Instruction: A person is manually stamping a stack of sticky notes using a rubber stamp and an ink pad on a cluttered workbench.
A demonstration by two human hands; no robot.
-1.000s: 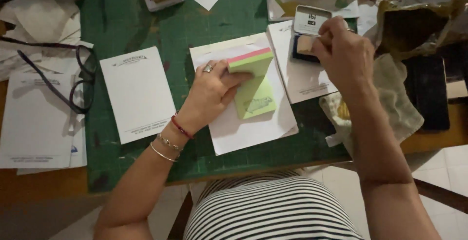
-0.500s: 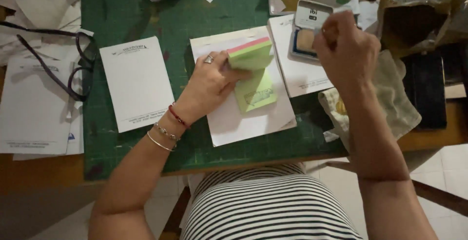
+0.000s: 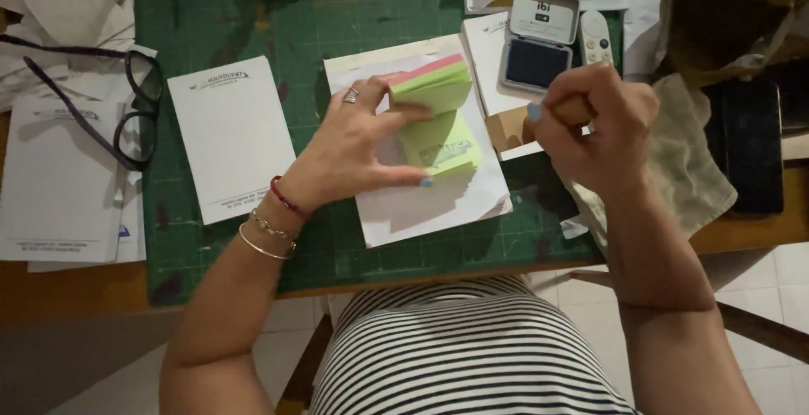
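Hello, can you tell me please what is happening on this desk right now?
A person sits at a green cutting mat. The left hand holds a pad of sticky notes open, the upper sheets lifted, and a green sheet with a stamped mark shows. The right hand is closed in a firm grip around a wooden stamp, raised beside the open ink pad. Glasses and white notepads lie to the left.

The green sticky-note pad (image 3: 438,124) lies on white paper, at 12 o'clock from the striped shirt. Its upper leaves are lifted, with a pink edge. The open leaf shows a dark stamped mark.
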